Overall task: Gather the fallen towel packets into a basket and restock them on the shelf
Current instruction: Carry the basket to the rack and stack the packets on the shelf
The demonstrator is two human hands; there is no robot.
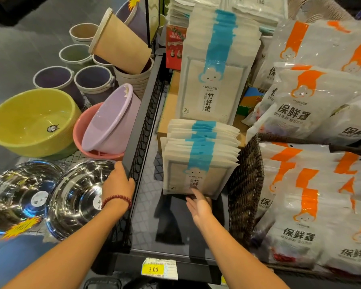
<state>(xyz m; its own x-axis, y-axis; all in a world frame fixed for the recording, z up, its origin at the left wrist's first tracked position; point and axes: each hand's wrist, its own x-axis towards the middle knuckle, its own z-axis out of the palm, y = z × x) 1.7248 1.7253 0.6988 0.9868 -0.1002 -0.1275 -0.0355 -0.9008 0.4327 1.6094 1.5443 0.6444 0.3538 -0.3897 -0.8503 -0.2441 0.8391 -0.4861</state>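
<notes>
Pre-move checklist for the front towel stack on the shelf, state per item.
1. Right grip contact: straight fingers touch the lower edge of the front towel stack. ok
2. Left grip braced: curled round the black shelf divider. ok
3. Front stack squared: packets are fanned and their tops are uneven. not ok
4. Rear towel stack standing behind it. ok
5. Gap to the wicker basket on the stack's right: cannot tell
6. No towel packets left on the floor: out of view, cannot tell
</notes>
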